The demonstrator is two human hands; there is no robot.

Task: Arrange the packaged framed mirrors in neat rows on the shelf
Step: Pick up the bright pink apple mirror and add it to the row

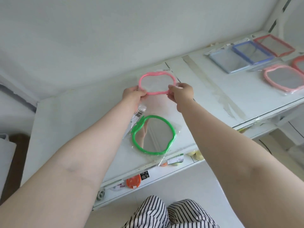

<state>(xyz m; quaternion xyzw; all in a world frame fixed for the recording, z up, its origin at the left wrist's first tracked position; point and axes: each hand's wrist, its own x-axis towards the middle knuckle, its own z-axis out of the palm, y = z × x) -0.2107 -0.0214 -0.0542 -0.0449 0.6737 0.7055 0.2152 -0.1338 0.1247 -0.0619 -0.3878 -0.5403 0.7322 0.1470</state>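
Currently, head view: both hands are gripping the pink apple-shaped mirror (157,83) in its clear bag, at the back of the white shelf (82,116) near the wall. Left hand (132,96) is pinching the frame's left edge, right hand (181,92) is pinching the right edge; fingers of both are closed on the frame. Can't tell if the mirror is touching the shelf or is just above it.

A green apple-shaped mirror (153,134) is lying flat in its bag on the shelf just in front of the pink one, between the two forearms, its glass reflecting an arm. A barcode label (139,113) is showing beside the left wrist.

Further right on the same shelf, well apart: a pale blue rectangular mirror (227,60), a dark blue one (251,52) and a red one (273,45) are overlapping in a row, with a second pink mirror (283,78) sitting in front of them. Small items are sitting on the shelf below, too small to identify. Striped trousers (171,214) are showing at bottom.
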